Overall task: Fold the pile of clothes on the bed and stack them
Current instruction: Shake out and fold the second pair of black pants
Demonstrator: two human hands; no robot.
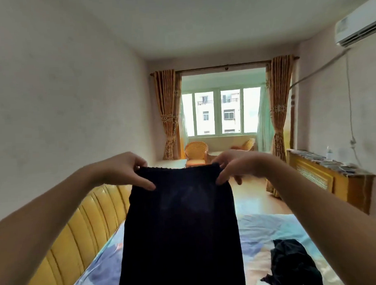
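I hold a dark navy garment [180, 235] up in front of me by its gathered waistband, and it hangs straight down over the bed. My left hand [128, 170] pinches the waistband's left corner. My right hand [233, 166] pinches the right corner. The lower part of the garment runs out of the frame at the bottom. A crumpled dark garment [293, 264] lies on the bed [270, 229] at the lower right, apart from both hands.
The bed has a pale patterned sheet and a yellow padded headboard [83, 231] along the left wall. A wooden radiator cover [326, 177] stands on the right wall. Wicker chairs [196, 155] and a window are at the far end.
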